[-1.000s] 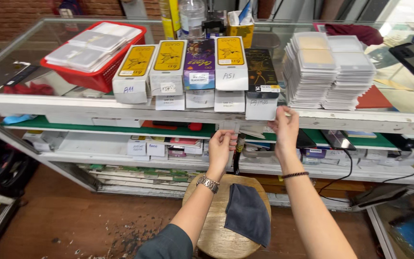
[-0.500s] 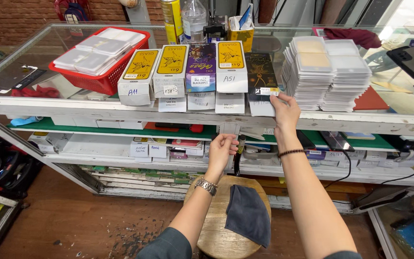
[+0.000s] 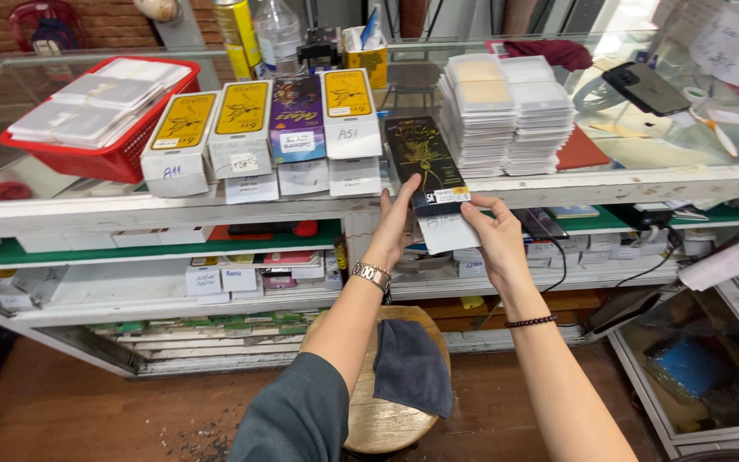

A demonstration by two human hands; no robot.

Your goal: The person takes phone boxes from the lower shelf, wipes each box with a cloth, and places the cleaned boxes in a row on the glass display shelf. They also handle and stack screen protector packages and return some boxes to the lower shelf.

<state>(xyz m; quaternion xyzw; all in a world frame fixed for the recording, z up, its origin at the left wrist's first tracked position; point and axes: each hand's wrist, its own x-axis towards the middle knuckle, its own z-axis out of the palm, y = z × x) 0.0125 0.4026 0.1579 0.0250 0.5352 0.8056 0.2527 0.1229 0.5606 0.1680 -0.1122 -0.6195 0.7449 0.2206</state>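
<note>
Both your hands are on the black box, which lies at the front edge of the glass table and sticks out over it toward you. Your left hand has its grip closed on the box's left edge, thumb on top. Your right hand pinches the white label hanging from the box's near end, grip narrow on the paper. Just left of your grip stands a row of yellow and purple boxes, with a red basket farther left. Just right of it rise stacks of white packets. Below your arms sits a round wooden stool with a dark cloth draped on it.
</note>
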